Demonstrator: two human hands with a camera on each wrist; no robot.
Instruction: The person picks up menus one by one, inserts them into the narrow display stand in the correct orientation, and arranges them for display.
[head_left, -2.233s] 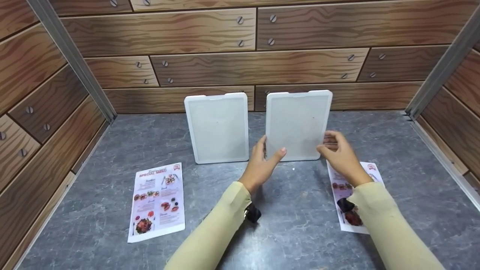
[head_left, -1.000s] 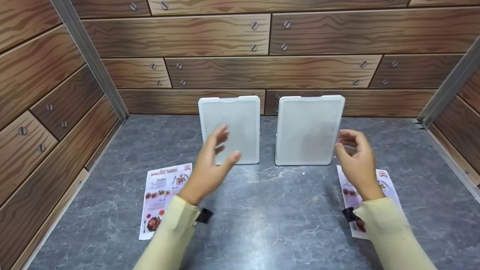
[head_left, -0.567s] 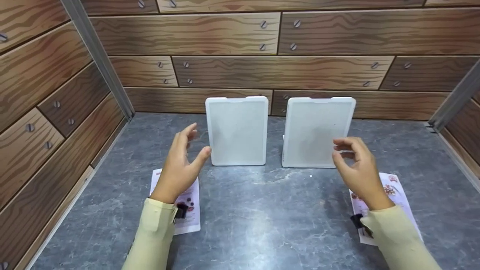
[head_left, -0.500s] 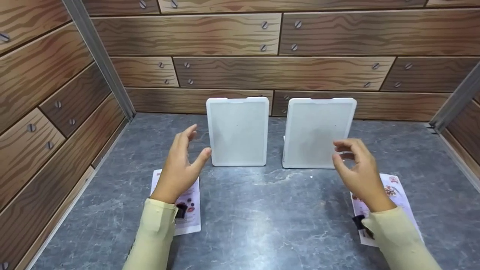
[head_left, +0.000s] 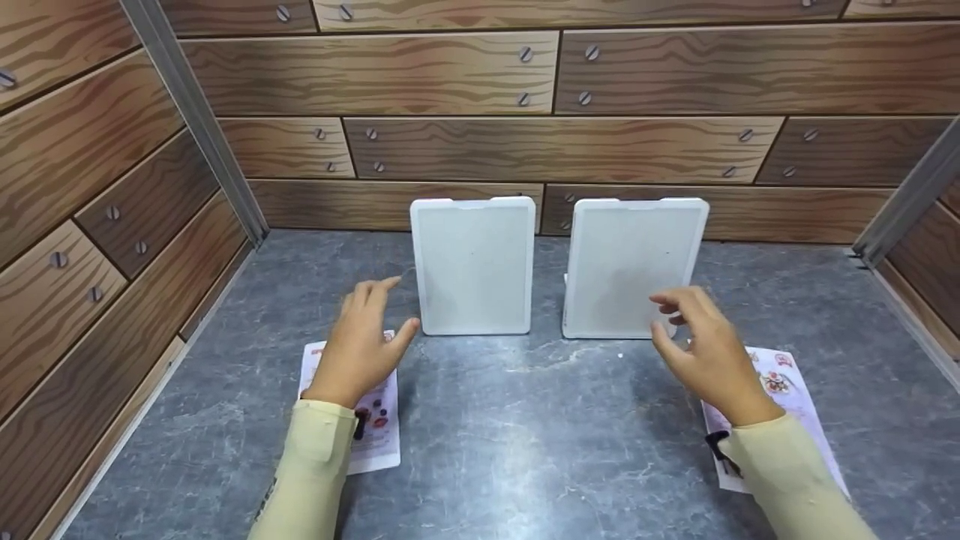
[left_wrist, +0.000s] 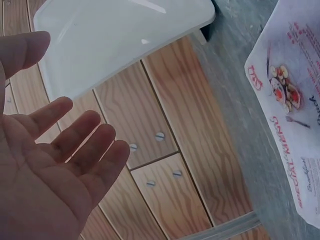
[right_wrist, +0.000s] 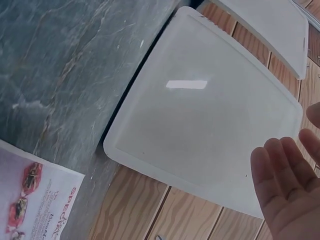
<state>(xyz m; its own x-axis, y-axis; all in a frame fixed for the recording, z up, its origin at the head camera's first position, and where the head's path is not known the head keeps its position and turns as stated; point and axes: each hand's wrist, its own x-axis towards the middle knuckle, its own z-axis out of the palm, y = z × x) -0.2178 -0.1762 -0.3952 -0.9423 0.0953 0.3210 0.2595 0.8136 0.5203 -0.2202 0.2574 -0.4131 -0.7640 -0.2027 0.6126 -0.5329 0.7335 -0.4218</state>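
Two white-framed display panels with blank, pale faces stand upright side by side: the left panel (head_left: 474, 270) and the right panel (head_left: 630, 266). My left hand (head_left: 360, 341) hovers left of the left panel, fingers relaxed and apart, holding nothing. Below it lies a printed menu sheet (head_left: 382, 442), partly covered by the hand and wrist. In front of the right panel's lower right corner is my right hand (head_left: 705, 352), loosely bent and holding nothing. A second menu sheet (head_left: 795, 397) lies under the right wrist, partly hidden. The right wrist view shows the right panel (right_wrist: 200, 120) beyond the fingers.
A grey marbled tabletop (head_left: 510, 435) carries everything. Wood-plank patterned walls (head_left: 450, 146) enclose it at the back and both sides, with grey metal posts (head_left: 202, 127) in the corners. A tiny white speck (head_left: 620, 355) lies before the right panel.
My left hand has moved from the right panel's left edge leftward, over the left menu. My right hand has come away from the right panel's edge and lowered slightly. Both panels stay upright.
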